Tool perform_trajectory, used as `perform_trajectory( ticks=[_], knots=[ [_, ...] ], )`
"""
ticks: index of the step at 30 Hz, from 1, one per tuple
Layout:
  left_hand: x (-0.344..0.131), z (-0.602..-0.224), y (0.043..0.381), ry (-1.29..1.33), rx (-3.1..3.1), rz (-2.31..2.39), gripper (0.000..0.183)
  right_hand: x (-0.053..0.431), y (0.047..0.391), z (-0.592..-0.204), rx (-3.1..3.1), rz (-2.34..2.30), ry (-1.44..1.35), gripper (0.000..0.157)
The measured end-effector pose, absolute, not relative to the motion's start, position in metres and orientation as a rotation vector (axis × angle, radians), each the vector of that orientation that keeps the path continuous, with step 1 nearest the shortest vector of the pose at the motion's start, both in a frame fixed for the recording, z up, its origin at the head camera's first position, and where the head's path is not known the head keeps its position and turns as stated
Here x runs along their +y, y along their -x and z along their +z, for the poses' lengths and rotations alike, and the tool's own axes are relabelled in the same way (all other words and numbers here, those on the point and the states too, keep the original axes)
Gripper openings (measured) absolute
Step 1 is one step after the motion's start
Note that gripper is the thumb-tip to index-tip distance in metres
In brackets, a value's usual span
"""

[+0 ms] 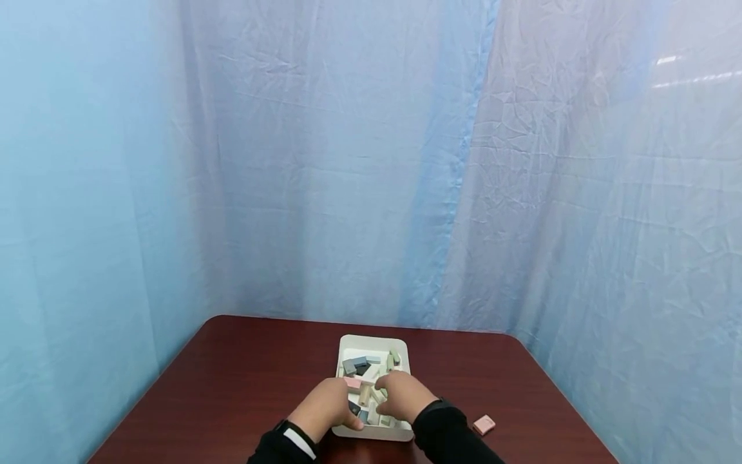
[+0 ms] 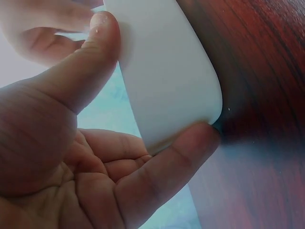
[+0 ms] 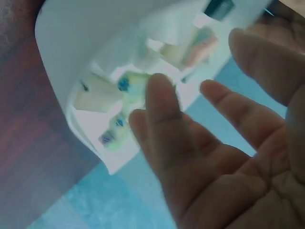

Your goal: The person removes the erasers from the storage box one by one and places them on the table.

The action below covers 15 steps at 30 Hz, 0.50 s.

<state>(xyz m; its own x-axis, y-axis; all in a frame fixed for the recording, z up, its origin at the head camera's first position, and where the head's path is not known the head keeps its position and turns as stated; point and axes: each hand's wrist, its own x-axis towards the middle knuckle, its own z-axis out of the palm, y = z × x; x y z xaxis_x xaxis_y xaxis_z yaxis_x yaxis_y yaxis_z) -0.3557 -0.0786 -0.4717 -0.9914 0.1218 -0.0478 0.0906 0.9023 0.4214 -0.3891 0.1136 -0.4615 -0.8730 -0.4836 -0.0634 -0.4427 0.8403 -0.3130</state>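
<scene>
A white plastic tray (image 1: pixel 371 432) stands on the dark red table, holding many small tiles in pink, cream, green, grey and blue. My left hand (image 1: pixel 327 407) holds the tray's near left corner. In the left wrist view its thumb (image 2: pixel 106 33) lies at the rim and its index finger (image 2: pixel 190 148) against the outer wall. Over the right half of the tray is my right hand (image 1: pixel 404 396), fingers spread and loosely bent, nothing held between them. In the right wrist view, blurred tiles (image 3: pixel 97 95), some with printed marks, show beyond its fingertips.
One pink tile (image 1: pixel 484 425) lies on the table (image 1: pixel 261 361) to the right of the tray, beside the right sleeve. Light blue curtains (image 1: pixel 359 161) surround the table at the back and sides.
</scene>
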Motion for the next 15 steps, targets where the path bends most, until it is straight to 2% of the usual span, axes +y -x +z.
perform_trajectory(
  ticks=[4,9,11,15],
  knots=[
    [-0.079,-0.472,0.357,-0.154,2.988,0.649,0.058,0.109,0.389,-0.472,2.906,-0.349,0.710,0.036],
    [-0.077,-0.472,0.360,-0.128,2.967,0.643,0.062,0.108,0.385,-0.478,3.049,-0.193,0.734,0.012],
    [-0.077,-0.473,0.360,-0.132,2.977,0.639,0.063,0.109,0.383,-0.481,3.104,-0.100,0.722,0.017],
    [-0.077,-0.475,0.358,-0.148,3.009,0.654,0.058,0.109,0.379,-0.484,3.135,-0.005,0.654,0.016]
  ],
)
